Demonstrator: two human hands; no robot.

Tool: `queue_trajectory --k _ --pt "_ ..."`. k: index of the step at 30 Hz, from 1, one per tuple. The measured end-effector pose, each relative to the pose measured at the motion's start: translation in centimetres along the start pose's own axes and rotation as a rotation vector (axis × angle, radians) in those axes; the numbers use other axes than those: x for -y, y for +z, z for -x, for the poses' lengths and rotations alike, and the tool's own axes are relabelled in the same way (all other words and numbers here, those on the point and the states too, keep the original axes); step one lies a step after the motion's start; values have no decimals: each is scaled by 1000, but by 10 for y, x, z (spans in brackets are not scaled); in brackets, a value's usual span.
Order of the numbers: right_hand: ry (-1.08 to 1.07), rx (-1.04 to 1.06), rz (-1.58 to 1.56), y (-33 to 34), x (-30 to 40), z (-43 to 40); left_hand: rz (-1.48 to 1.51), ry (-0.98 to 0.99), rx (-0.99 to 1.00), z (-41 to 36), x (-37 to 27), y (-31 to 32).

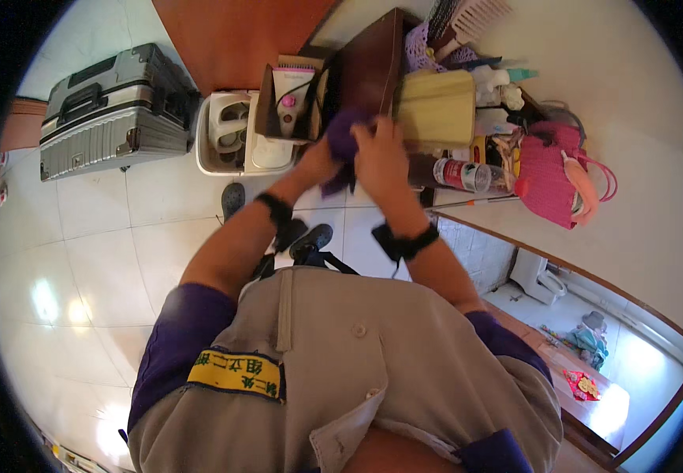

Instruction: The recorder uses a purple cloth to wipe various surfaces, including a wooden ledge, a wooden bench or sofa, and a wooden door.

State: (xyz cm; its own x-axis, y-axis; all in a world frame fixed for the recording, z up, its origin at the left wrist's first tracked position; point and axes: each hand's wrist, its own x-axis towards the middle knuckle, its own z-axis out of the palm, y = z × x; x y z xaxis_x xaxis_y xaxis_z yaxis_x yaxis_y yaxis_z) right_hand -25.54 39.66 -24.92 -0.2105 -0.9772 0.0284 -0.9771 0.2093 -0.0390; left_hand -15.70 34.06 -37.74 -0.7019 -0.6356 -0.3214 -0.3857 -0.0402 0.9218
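Note:
A dark purple cloth (342, 137) is bunched between my two hands, in front of a dark brown box or cabinet (371, 71). My left hand (320, 161) grips it from the left, its fingers partly hidden behind the cloth. From the right, my right hand (381, 155) holds the same cloth with bent fingers. A loose end of the cloth hangs below. Both hands look slightly blurred. Close by on the left, a white and pink hair dryer or similar appliance (294, 97) stands in an open cardboard box. To the right lies a yellow rectangular container (436, 109).
A grey hard-shell suitcase (105, 112) and a white plastic bin (205, 136) stand left. On the right are a plastic bottle (462, 175), a pink woven bag (548, 171) and a pale comb (477, 20). A doorway at lower right shows a toilet (536, 278).

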Motion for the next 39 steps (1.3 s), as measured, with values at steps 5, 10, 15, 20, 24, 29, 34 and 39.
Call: queue_trajectory --k 5,10,15,20,24,29,34,39 --pt "116 113 -211 -9 9 55 32 180 149 36 9 3" --pt "210 -119 -240 -28 11 24 -119 378 -117 -16 -60 -56" --pt "335 -127 -266 8 15 42 -425 359 -38 -18 -83 -53" --pt "347 2 -162 24 31 76 -43 230 161 7 -38 -42" --pt "335 -78 -189 16 27 28 -177 247 90 -29 -56 -71" --pt "321 -170 -123 25 25 9 -271 201 75 -52 -38 -68" --pt "400 7 -201 27 36 62 -205 227 247 -3 -28 -56" --pt "394 -15 -187 13 33 45 -174 237 219 -26 -23 -52"
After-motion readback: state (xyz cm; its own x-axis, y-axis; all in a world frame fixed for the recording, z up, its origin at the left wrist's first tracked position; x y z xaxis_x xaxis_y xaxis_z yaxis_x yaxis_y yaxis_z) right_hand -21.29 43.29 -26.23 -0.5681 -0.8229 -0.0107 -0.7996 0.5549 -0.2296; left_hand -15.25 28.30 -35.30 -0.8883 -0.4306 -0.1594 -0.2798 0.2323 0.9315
